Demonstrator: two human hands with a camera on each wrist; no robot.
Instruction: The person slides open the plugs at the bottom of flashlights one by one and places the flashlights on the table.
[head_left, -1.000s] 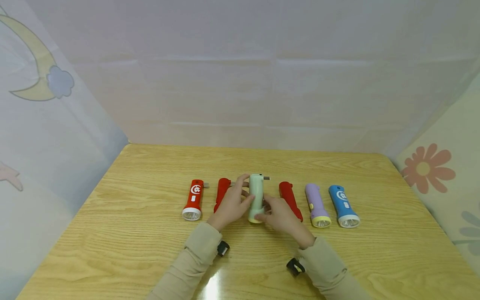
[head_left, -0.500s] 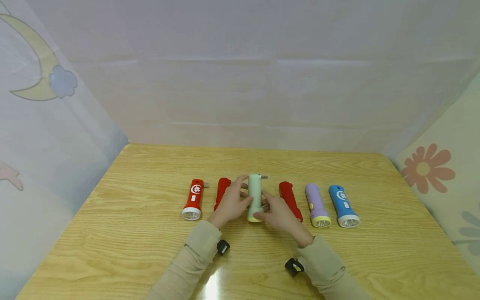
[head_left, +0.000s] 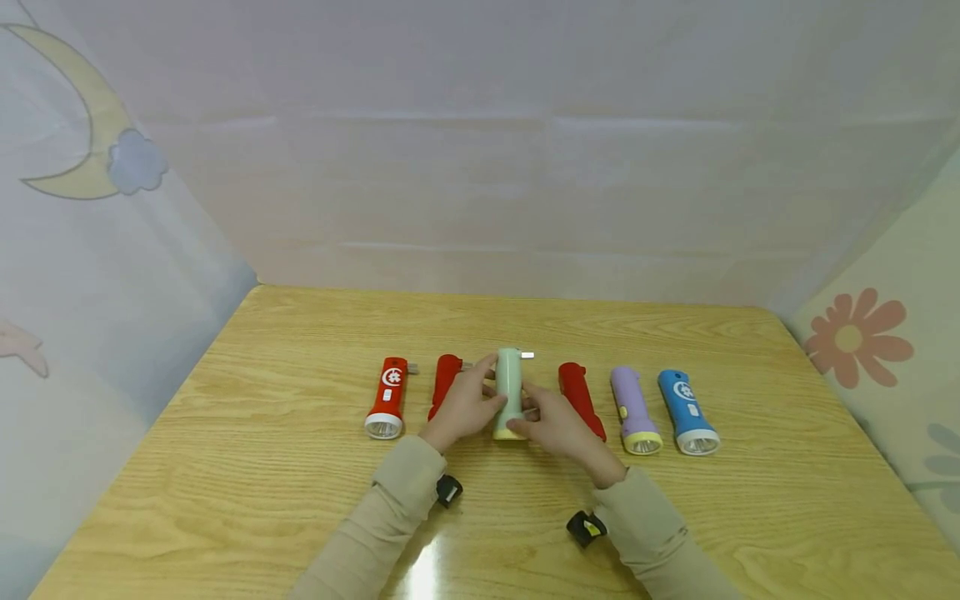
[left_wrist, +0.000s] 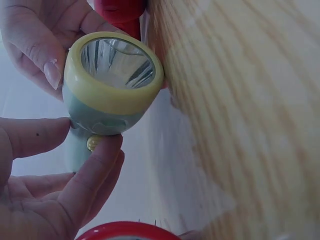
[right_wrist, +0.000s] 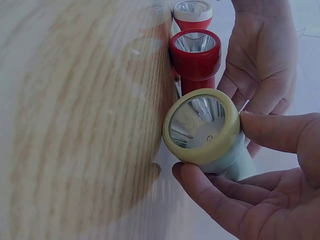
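With left hand (head_left: pixel 465 404) and right hand (head_left: pixel 558 423), pinching the pale green flashlight (head_left: pixel 509 383). Lies between two all-red flashlights (head_left: pixel 577 398)

Side access to the green flashlight (head_left: pixel 509 387) is blocked: left hand (head_left: pixel 467 407) and right hand (head_left: pixel 558 425) flank it. Plug prongs (head_left: pixel 527 356) poke out right at its far end. Dark red flashlight (head_left: pixel 446 375) crowds the left hand; second dark red flashlight (head_left: pixel 579 396) crowds the right. Purple flashlight (head_left: pixel 632 404) and blue flashlight (head_left: pixel 685 404): narrow gap. Room to pass: table (head_left: pixel 495 319) strip behind the row, up to the backdrop (head_left: pixel 495 200); also beyond both row ends.
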